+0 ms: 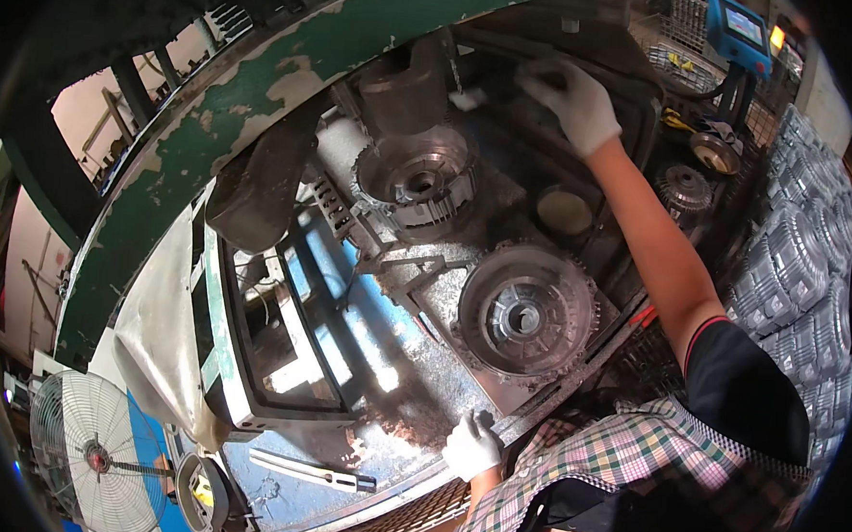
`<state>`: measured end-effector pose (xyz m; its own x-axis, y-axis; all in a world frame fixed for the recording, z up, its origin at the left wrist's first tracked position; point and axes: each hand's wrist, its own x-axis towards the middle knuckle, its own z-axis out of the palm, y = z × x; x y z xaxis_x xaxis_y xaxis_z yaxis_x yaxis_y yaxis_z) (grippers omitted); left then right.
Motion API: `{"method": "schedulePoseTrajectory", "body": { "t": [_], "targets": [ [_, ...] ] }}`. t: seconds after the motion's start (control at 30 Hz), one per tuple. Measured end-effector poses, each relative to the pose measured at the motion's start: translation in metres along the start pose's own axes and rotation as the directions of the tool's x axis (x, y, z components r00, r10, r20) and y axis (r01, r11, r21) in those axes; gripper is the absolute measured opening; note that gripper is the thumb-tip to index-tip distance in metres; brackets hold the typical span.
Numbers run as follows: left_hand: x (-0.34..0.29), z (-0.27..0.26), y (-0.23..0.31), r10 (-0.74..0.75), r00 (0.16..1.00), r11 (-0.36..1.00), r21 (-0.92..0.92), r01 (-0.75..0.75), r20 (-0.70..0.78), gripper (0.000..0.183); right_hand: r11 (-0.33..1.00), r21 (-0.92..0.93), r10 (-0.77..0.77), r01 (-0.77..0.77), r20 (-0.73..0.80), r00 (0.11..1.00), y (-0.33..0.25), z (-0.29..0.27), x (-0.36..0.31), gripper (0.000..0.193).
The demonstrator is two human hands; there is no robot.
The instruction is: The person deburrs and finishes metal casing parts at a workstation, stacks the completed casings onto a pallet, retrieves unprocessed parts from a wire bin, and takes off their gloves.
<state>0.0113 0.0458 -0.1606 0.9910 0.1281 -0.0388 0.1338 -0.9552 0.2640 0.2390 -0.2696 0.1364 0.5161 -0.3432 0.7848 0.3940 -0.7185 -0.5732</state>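
My right hand (577, 108), in a white glove, reaches far forward over the dark recess of the machine. Its fingers are bent, with a gap between thumb and forefinger, and nothing shows in them. My left hand (474, 447), gloved too, rests at the near edge of the blue worktable (403, 380), fingers partly bent and apart. Between the two hands, a round toothed metal housing (528, 312) lies with its hollow side up on a flat plate. Farther off, a second metal housing (417, 177) sits in the machine under a dark cylindrical head (403, 96).
A green peeling beam (296, 76) arches across the far side. Stacked metal castings (797, 257) stand at the right, near a blue control screen (742, 30). A toothed metal part (685, 186) lies beyond my right forearm. At the left are a fan (98, 456) and a pale-handled tool (309, 470).
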Motion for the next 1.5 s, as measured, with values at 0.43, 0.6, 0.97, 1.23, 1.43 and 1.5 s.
{"method": "schedulePoseTrajectory", "body": {
  "t": [0.43,0.6,0.97,1.23,1.43,1.5],
  "targets": [
    [-0.001,-0.002,-0.003,0.072,0.997,0.995,-0.062,-0.072,-0.008,0.023,0.993,0.114,-0.038,0.043,-0.042,0.998,-0.103,-0.015,-0.050,0.028],
    [0.000,-0.007,-0.003,0.039,0.999,0.997,-0.069,-0.038,0.008,0.023,0.946,0.283,0.084,-0.160,0.263,0.961,-0.090,0.091,-0.011,0.031],
    [0.001,-0.007,-0.002,0.024,1.000,0.994,-0.109,-0.025,-0.004,0.027,0.981,0.192,0.018,-0.025,0.038,0.999,-0.105,0.074,-0.059,0.031],
    [0.004,-0.002,-0.007,-0.126,0.992,0.910,-0.395,0.123,0.019,0.026,0.969,0.157,-0.230,0.192,0.279,0.932,-0.118,0.028,-0.108,0.025],
    [0.027,-0.035,0.001,-0.276,0.961,0.479,-0.867,0.134,-0.004,0.029,0.975,0.215,-0.078,0.056,0.094,0.993,-0.080,-0.008,-0.080,0.034],
    [0.029,-0.057,0.011,-0.246,0.962,0.534,-0.845,0.032,-0.119,0.036,0.925,0.367,0.057,-0.101,0.129,0.990,-0.065,-0.040,-0.087,0.034]
  ]
}}
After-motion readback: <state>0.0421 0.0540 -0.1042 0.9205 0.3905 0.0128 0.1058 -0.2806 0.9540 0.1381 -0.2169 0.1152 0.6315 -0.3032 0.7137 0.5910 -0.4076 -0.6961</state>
